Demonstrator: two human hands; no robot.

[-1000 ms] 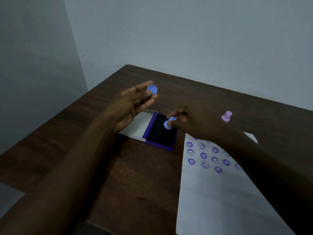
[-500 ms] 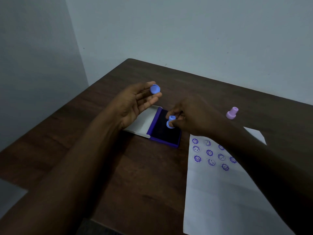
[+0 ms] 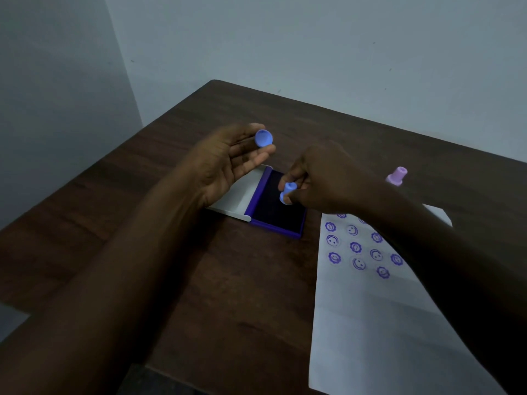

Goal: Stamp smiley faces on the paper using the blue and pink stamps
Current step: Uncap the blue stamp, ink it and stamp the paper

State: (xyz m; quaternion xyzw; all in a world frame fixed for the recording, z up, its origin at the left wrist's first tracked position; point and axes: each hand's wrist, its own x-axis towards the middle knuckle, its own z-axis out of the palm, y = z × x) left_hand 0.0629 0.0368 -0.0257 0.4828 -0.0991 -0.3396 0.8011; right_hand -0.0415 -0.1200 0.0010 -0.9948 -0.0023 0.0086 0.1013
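We are looking down at a dark wooden table [image 3: 199, 280] that is filling most of the frame, with pale walls [image 3: 313, 47] rising behind it along the top. A white sheet of paper [image 3: 385, 323] is lying in the lower right of the frame, already carrying rows of purple smiley and flower-edged stamp marks [image 3: 356, 248] near its upper end. Our right forearm is crossing over the upper right part of the sheet, hiding some of the marks and most of the paper's far corner.

In the centre of the frame an ink pad [image 3: 278, 210] is sitting open, its dark inked surface facing up and its white lid [image 3: 242, 195] folded out flat to the left. Our left wrist is covering part of that lid.

We are holding our left hand [image 3: 228, 163] palm up just left of centre, fingers mostly spread, with the fingertips pinching a small round blue cap [image 3: 263, 138] above the pad's far left corner. Our right hand [image 3: 322, 178] is closing its fingertips on the blue stamp [image 3: 287, 192], which is tilting over the ink pad's upper edge; we cannot tell whether its face is touching the ink.

The pink stamp [image 3: 397, 175] is standing on the table at the right of the frame, beyond the paper, just behind our right forearm and untouched.
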